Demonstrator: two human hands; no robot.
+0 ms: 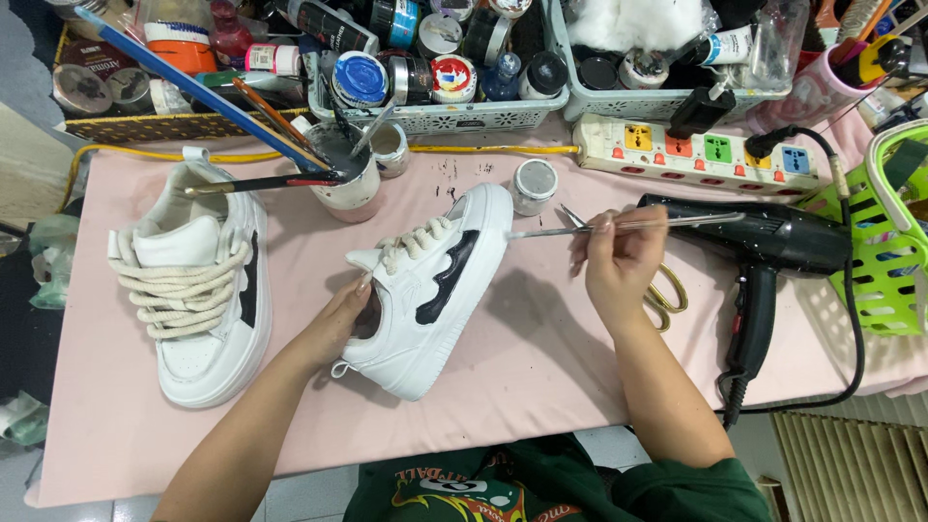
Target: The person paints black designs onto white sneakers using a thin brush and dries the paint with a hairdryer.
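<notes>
A white sneaker with a black wavy painted patch on its side lies tilted in the middle of the pink table. My left hand grips it at the ankle opening, fingers inside. My right hand holds a thin paintbrush with a metal ferrule, its tip pointing left at the sneaker's toe edge. A second white sneaker with thick cream laces rests to the left.
A cup of brushes and a small open jar stand behind the sneaker. A black hair dryer, scissors, a power strip, a green basket and baskets of paint bottles are around.
</notes>
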